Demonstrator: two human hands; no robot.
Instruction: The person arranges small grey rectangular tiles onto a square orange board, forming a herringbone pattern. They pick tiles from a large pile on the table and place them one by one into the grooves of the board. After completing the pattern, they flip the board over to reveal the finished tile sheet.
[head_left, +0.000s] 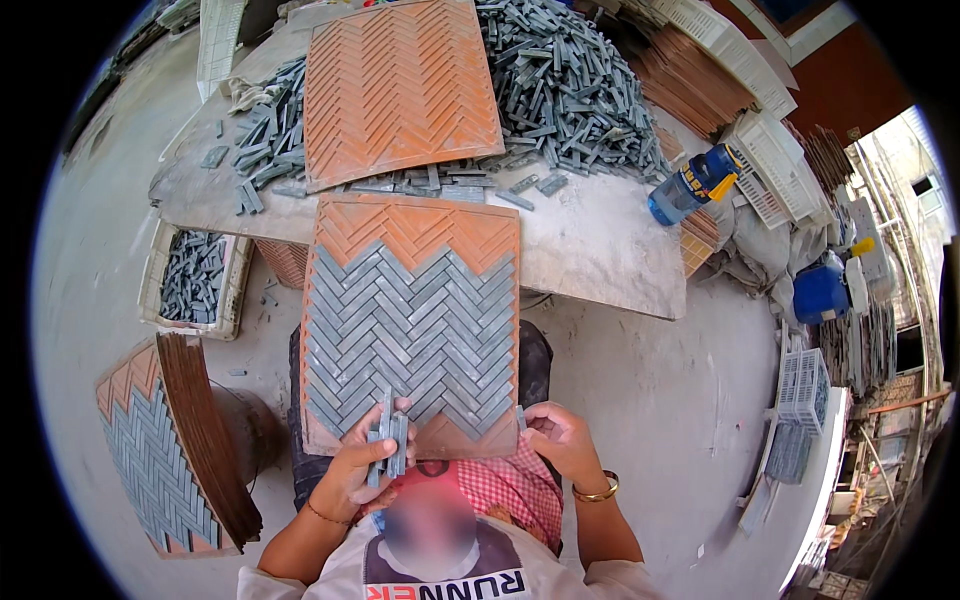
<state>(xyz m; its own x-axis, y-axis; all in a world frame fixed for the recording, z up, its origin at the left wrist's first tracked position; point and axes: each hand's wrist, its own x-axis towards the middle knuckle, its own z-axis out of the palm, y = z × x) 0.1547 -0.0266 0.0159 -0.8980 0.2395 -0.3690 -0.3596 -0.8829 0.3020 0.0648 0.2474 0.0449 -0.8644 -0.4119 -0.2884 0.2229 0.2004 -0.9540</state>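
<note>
An orange mould tray (415,222) with a zigzag pattern rests on my lap and against the table edge. Grey stone strips (410,325) fill most of its slots in a herringbone; the far band and a patch at the near edge show bare orange. My left hand (360,462), over the near left corner, is closed around several loose grey strips (398,445). At the near right edge, my right hand (565,440) pinches a small grey stone strip (521,418) between thumb and fingers, close beside the tray's rim.
On the table (610,262) lie a second orange mould tray (400,90), a big heap of grey strips (570,90) and a blue bottle (695,185). At left stand a crate of strips (195,275) and a stack of trays (205,440) with a filled one leaning there.
</note>
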